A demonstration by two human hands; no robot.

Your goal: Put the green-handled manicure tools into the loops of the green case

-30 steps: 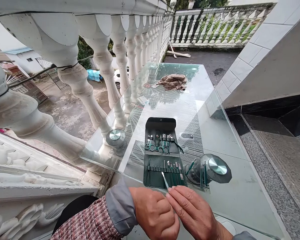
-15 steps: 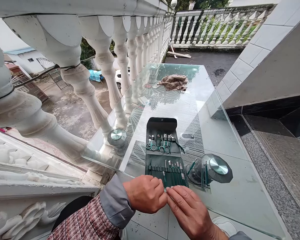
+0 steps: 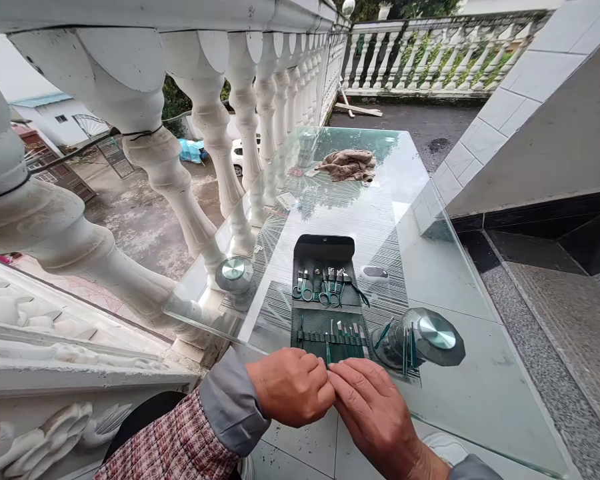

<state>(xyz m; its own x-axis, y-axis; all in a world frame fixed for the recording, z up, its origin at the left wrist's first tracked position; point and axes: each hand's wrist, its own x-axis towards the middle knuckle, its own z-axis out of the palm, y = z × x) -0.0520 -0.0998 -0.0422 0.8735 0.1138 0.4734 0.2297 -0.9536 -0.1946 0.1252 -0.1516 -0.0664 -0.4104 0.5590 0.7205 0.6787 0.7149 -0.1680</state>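
An open dark manicure case (image 3: 325, 311) lies on the glass table, its flap turned away from me. Small scissors (image 3: 329, 293), nail clippers (image 3: 340, 280) and cuticle nippers (image 3: 360, 293) sit in its upper half. Several slim tools stand in loops across the lower half. One green-handled manicure tool (image 3: 329, 351) runs down to my fingertips at the case's near edge. My right hand (image 3: 375, 413) has its fingers pressed together at the tool's lower end. Beside it, my left hand (image 3: 296, 388) is curled closed, fingertips meeting the right ones; what it grips is hidden.
Right of the case, several thin green tools (image 3: 409, 350) and a small green piece (image 3: 384, 335) lie on the glass table (image 3: 480, 393). A crumpled brown cloth (image 3: 347, 165) rests at the far end. White balusters (image 3: 200, 113) line the left; steps (image 3: 555, 293) are at right.
My right fingertips have shifted slightly up and left, along the green tool's lower end. The left hand and the case stay almost where they were.
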